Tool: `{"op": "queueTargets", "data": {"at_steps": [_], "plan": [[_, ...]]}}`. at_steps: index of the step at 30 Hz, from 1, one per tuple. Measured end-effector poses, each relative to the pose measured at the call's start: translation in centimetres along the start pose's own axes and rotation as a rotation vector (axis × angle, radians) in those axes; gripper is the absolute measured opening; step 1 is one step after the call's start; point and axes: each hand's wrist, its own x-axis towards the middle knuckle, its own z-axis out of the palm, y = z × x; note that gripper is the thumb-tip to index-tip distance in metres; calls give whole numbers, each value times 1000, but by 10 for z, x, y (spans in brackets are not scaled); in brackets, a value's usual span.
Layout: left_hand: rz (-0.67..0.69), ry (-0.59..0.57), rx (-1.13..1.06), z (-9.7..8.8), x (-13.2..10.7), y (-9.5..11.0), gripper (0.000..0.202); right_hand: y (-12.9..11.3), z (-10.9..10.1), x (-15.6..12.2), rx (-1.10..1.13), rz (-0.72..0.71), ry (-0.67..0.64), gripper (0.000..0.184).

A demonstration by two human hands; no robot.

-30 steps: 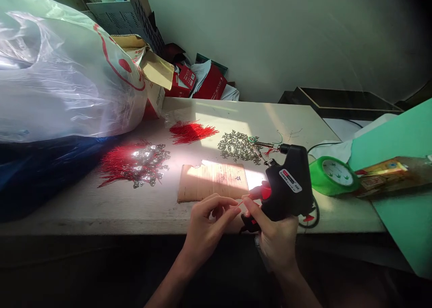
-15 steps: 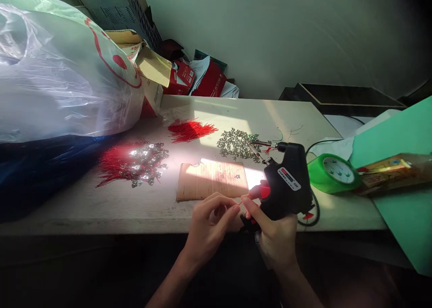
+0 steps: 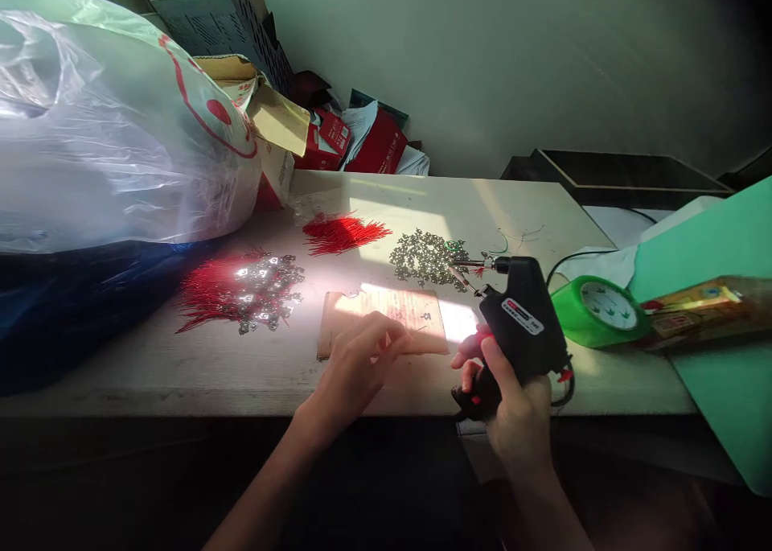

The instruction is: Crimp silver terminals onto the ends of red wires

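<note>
My right hand (image 3: 512,398) is wrapped round the grip of a black hot glue gun (image 3: 523,326), a finger near its red trigger, the nozzle pointing up-left toward a pile of small silver metal charms (image 3: 422,259). My left hand (image 3: 355,362) hovers over the near edge of a brown cardboard piece (image 3: 416,314), fingers curled in a pinch; what they hold is too small to make out. A loose bundle of red tassel threads (image 3: 341,233) lies further back. Red tassels with silver charms attached (image 3: 247,294) lie in a heap to the left.
A big clear plastic bag (image 3: 108,133) over dark blue material fills the left of the table (image 3: 241,374). A green tape roll (image 3: 597,310) and a green sheet with a yellow package (image 3: 700,310) sit right. Cardboard and red boxes (image 3: 362,141) stand behind.
My hands have parted: the left moved left and up over the cardboard, the right shifted right and tilted the glue gun. The red thread end between the fingertips no longer shows.
</note>
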Motion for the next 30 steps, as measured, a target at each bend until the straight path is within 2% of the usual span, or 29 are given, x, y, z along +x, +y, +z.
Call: {"op": "queueTargets", "data": {"at_steps": [3,6,11,13,26,30], "plan": [[1,81,148,-20,5,-19,17,1,-19,1,41,77,-30,30],[9,211,252,-35,7,-36,15,7,-34,-1,50,91,-37,29],[-21,439,274,-39,1,-52,10,17,-41,-4,83,69,-40,28],[-1,496,253,-38,1,-54,8,19,-40,-4,80,74,-32,28],[-60,531,148,-38,1,-53,7,26,-37,-3,79,64,-73,29],[-55,533,136,-38,1,-53,7,28,-39,-3,83,108,-73,32]]}}
